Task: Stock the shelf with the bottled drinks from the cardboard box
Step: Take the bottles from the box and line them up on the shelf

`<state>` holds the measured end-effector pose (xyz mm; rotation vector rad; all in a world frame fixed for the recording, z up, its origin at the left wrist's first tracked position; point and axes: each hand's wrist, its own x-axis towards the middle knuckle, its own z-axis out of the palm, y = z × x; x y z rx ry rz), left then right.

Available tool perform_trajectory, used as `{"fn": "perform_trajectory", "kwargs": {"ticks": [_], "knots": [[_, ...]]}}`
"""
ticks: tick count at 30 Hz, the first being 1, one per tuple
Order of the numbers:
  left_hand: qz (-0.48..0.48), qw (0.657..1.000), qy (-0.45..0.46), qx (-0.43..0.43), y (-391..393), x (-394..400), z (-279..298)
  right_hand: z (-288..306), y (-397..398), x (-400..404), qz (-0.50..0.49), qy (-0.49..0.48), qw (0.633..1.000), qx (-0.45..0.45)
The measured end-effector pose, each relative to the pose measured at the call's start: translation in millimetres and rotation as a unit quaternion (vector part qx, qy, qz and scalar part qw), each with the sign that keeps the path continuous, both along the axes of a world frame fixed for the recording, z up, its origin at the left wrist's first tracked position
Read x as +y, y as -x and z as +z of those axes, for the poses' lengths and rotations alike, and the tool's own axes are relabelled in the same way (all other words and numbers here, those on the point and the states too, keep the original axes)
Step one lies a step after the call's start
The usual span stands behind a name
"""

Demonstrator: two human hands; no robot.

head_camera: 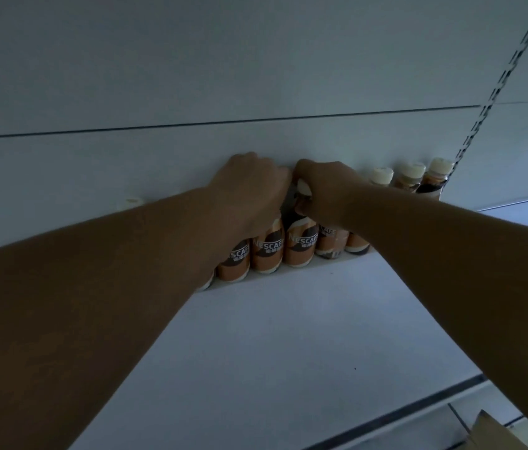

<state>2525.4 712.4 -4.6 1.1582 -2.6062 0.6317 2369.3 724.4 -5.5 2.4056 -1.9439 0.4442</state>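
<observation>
A row of orange-brown Nescafe bottles (pixel 267 251) with cream caps stands at the back of the white shelf (pixel 288 336), against the rear panel. My left hand (pixel 249 190) rests closed over the tops of the bottles left of centre. My right hand (pixel 327 190) grips the neck and cap of the middle bottle (pixel 300 246), which stands in the row. Three more capped bottles (pixel 411 177) show past my right wrist. A corner of the cardboard box (pixel 496 433) sits at the lower right.
The white rear panel (pixel 256 76) rises behind the row. A slotted metal upright (pixel 499 82) runs diagonally at the right. The shelf's front edge with a dark strip (pixel 402 414) lies near me. Bare shelf surface stretches in front of the bottles.
</observation>
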Motion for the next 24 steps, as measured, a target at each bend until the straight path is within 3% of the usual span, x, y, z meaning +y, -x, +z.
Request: {"fn": "perform_trajectory", "kwargs": {"ticks": [7,16,24], "knots": [[0.009,1.0,0.014,0.021,0,4,-4,0,-4,3,-0.005,-0.022,0.999,-0.025],[0.044,0.999,0.001,-0.014,4,10,1,-1,3,14,-0.022,-0.026,0.997,-0.071],[0.018,0.999,0.031,-0.028,12,15,1,-5,34,31,-0.062,0.069,0.993,-0.075]]}}
